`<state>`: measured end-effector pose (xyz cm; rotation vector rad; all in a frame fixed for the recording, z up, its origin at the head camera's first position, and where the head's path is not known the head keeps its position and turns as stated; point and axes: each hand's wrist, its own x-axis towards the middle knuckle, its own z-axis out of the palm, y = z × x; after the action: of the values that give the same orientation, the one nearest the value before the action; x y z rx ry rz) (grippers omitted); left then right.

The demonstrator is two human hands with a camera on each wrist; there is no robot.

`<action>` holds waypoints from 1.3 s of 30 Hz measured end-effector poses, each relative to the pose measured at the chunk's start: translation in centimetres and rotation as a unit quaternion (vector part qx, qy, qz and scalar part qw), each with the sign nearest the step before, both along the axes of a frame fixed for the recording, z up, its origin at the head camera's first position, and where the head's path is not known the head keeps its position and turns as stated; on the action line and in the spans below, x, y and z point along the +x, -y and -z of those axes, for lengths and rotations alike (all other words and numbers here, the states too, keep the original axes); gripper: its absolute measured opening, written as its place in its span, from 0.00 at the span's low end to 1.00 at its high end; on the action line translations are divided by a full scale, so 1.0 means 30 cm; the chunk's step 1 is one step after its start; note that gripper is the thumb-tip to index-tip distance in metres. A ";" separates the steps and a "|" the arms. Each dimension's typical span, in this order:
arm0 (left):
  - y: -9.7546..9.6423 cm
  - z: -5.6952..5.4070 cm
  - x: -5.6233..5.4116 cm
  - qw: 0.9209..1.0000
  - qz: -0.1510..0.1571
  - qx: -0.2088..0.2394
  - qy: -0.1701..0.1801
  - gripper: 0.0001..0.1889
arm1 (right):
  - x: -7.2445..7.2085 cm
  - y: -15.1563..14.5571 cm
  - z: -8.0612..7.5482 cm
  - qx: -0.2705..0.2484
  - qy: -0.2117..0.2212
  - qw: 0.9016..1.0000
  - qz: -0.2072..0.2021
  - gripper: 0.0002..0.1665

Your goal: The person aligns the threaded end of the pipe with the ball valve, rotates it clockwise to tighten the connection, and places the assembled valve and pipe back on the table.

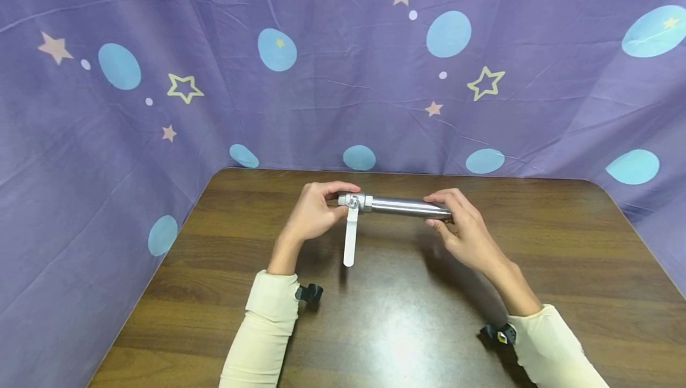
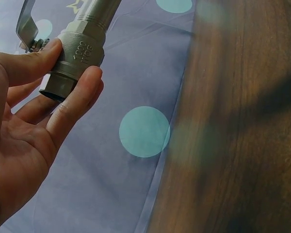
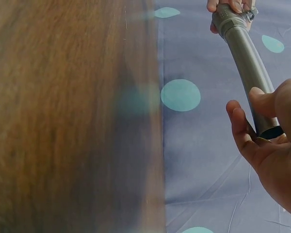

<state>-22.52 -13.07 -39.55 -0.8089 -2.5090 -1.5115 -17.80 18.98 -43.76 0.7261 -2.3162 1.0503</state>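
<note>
A steel ball valve with a pale lever handle is joined to a shiny metal pipe. Both are held level above the table, the lever pointing toward the person. My left hand grips the valve at its free end, thumb and fingers on either side of the body. Seen from the left wrist, raised lettering shows on the valve body near the fingertips. At the pipe's other end, my right hand holds it between thumb and fingers. The pipe's open end faces the right palm.
A brown wood-grain table lies under both hands, with a bright reflection near its front. Behind it and along the sides hangs a purple curtain with stars and blue dots. Dark straps with small devices sit at both wrists.
</note>
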 end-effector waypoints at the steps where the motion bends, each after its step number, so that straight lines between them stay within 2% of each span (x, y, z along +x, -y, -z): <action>1: 0.000 0.000 0.000 1.000 0.000 0.001 0.000 0.22 | 0.000 0.001 0.000 -0.001 0.002 1.000 -0.002 0.28; 25: -0.001 -0.002 0.005 1.000 -0.002 -0.001 0.002 0.21 | 0.001 0.003 -0.005 0.012 0.004 1.000 0.002 0.24; 39: -0.005 -0.006 0.009 1.000 0.000 -0.008 -0.010 0.21 | 0.005 -0.002 -0.002 0.005 0.046 0.999 -0.015 0.21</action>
<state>-22.26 -12.92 -39.37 -0.8230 -2.5106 -1.4770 -17.64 19.05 -43.69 0.7330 -2.3961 1.1070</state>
